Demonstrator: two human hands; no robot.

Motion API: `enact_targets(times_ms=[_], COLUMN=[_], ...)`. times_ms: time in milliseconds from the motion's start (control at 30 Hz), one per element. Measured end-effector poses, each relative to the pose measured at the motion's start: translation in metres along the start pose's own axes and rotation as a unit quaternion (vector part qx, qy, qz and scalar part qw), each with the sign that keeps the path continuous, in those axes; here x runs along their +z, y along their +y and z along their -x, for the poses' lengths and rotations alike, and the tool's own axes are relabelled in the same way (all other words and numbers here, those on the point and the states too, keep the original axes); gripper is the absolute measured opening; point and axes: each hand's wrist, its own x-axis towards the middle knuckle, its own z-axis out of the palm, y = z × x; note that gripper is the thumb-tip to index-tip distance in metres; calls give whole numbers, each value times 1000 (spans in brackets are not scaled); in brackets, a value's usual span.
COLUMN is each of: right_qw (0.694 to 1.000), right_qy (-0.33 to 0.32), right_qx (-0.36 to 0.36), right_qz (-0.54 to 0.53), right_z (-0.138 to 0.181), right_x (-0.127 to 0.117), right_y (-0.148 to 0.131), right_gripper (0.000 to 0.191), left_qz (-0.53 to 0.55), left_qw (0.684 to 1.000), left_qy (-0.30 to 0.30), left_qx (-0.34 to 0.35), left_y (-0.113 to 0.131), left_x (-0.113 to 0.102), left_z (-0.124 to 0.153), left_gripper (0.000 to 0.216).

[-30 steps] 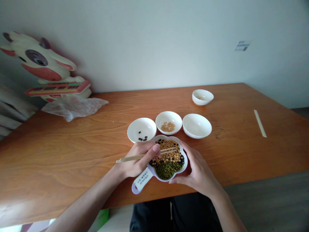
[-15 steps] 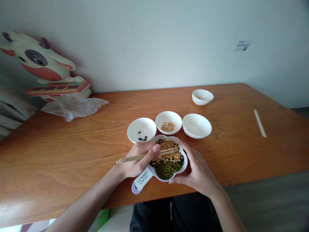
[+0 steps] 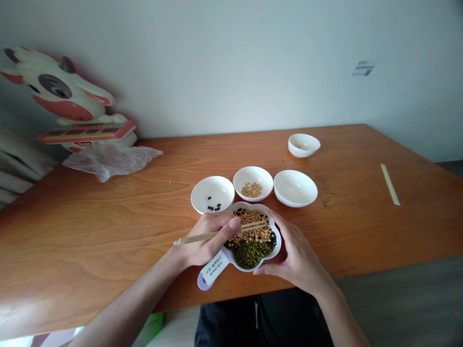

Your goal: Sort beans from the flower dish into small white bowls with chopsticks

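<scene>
My left hand (image 3: 213, 236) is closed around a pair of wooden chopsticks (image 3: 195, 237), whose tips rest among the soybeans (image 3: 258, 234) in a pale purple flower-shaped dish (image 3: 278, 243). Green mung beans (image 3: 251, 253) fill the dish's near side, and black beans lie at its edges. A labelled handle (image 3: 214, 272) sticks out toward the lower left. My right hand (image 3: 298, 253) grips the dish's right side between thumb and fingers. Just beyond stand a white bowl (image 3: 202, 193) with several black beans, another white bowl (image 3: 240, 178) with soybeans, and a third white bowl (image 3: 296, 188) with nothing visible inside.
A further white bowl (image 3: 304, 150) with something small in it stands near the wall. On the right lies a flat pale strip (image 3: 390, 184). A cow-shaped toy keyboard (image 3: 87, 130) and a crumpled plastic bag (image 3: 112, 161) occupy the back left of the wooden table (image 3: 119, 231).
</scene>
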Motion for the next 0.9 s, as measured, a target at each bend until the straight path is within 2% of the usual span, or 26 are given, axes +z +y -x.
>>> enact_targets(times_ms=[900], right_qw=[1000], right_qy=[8], right_qx=[-10], right_qz=[7], right_z=[0], right_x=[1], right_y=[1], right_gripper=[128], left_qz=[16], left_qw=[1000], left_qy=[6], left_qx=[9], left_y=[-1], left_x=[0], left_z=[-1], left_gripper=[49])
